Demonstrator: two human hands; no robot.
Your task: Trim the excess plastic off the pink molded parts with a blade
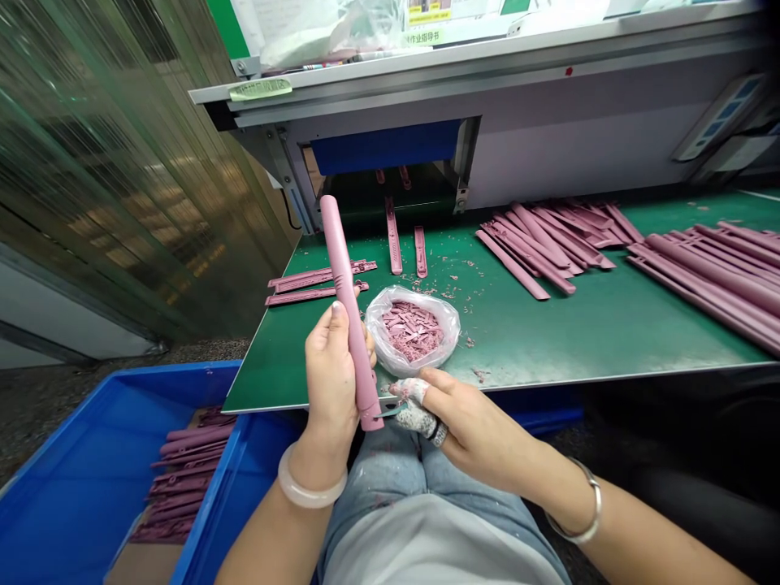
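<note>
My left hand (329,370) is wrapped round a long pink plastic piece (339,248), which stands tilted with its lower end toward me. With taped fingers, my right hand (469,418) is closed on a thin blade (387,413). The blade's tip meets the lower end of the pink piece; its handle is hidden in my fingers. Just beyond my hands, a clear plastic bag (449,333) lies rolled open, full of pink scraps (411,327).
Loose pink strips (305,280) lie left on the green table (329,390). Two narrow pieces (420,252) sit before the dark opening. Piles of pink parts (536,240) cover the right side. A blue bin (73,455) with more parts stands lower left. Overhead runs a shelf (366,81).
</note>
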